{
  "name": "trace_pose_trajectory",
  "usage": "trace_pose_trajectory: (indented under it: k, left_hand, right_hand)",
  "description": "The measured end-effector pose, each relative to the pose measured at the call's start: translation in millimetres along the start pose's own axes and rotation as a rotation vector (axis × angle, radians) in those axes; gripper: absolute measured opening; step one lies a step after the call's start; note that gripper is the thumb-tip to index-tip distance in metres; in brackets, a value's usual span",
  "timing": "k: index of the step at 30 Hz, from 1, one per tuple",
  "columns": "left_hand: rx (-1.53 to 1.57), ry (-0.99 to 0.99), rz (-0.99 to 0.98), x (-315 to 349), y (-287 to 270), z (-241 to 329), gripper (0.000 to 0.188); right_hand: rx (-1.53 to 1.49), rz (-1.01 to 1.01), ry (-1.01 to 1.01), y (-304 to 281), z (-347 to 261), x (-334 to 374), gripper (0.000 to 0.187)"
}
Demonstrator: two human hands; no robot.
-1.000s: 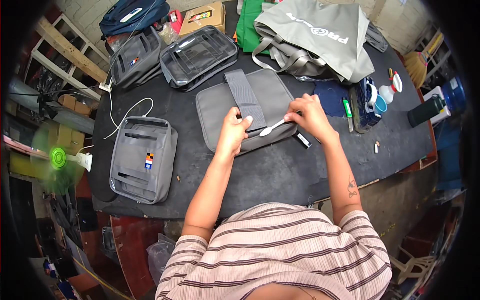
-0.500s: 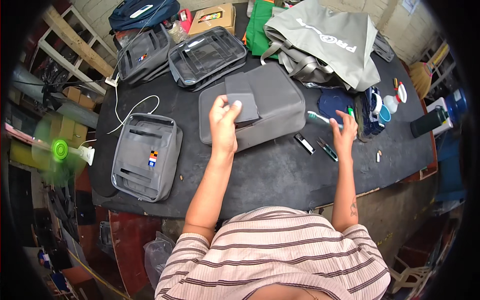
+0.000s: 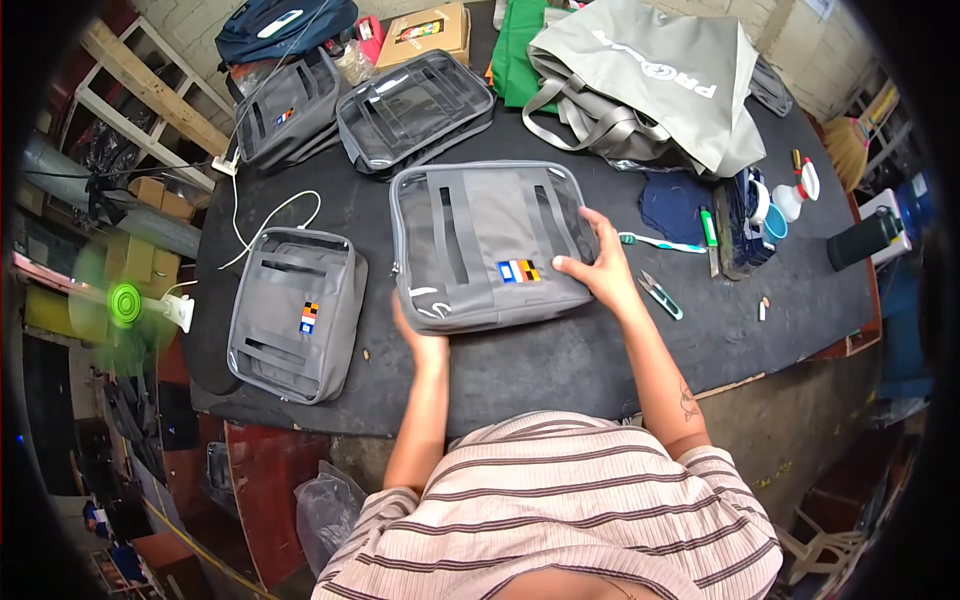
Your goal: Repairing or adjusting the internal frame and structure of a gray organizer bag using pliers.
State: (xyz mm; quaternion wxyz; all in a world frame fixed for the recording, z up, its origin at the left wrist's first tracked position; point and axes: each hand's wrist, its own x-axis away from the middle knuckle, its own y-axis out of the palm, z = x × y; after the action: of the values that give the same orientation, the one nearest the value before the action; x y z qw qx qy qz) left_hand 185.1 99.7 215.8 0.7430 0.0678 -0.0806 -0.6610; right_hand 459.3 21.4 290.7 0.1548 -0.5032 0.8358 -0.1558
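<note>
A grey fabric bag (image 3: 490,220) with a clear window, two dark slots and a small coloured patch is in front of me, its windowed face up and slightly tilted. My right hand (image 3: 608,268) grips its right side, thumb on the front edge beside the patch. At the lower left corner, my left hand (image 3: 422,338) supports the bag, with its fingers mostly hidden behind the side. To the right of my right hand lie green-handled thread snips (image 3: 662,297). A toothbrush (image 3: 665,243) with a teal head rests just beyond.
Similar grey bags stand at left (image 3: 295,315) and at the back (image 3: 415,110). A large grey tote (image 3: 650,85) covers the back right. Right are a green-capped cutter (image 3: 710,240), a spray bottle (image 3: 795,195) and a dark tumbler (image 3: 860,242). A white cable (image 3: 275,215) curls at left.
The bag has been turned from its plain side to its windowed face. My left hand let go of the flap and moved to the lower corner; my right hand left the toothbrush and took the right side.
</note>
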Motion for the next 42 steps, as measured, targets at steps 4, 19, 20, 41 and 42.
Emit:
trace_pose_trajectory:
  k: [4,19,20,41,42]
  left_hand:
    - [-0.482,0.520,0.333,17.7,-33.8,59.3,0.017]
    - [-0.510,0.662,-0.108,71.1,-15.4,104.5,0.006]
    - [-0.540,0.688,-0.069,71.0,-30.8,105.2,0.005]
    - [-1.508,0.408,-0.297,122.6,-110.0,53.4,0.081]
    - [-1.474,0.495,-0.505,123.8,-105.8,55.9,0.078]
  right_hand:
    - [-0.016,0.048,0.054,5.7,-12.9,4.2,0.083]
    - [0.049,0.352,-0.336,10.7,-17.6,40.1,0.045]
    - [0.018,0.386,-0.416,9.7,-13.6,49.6,0.039]
    - [0.310,0.267,-0.659,-24.4,8.4,68.8,0.018]
    - [0.422,0.326,-0.457,-30.0,20.0,68.8,0.016]
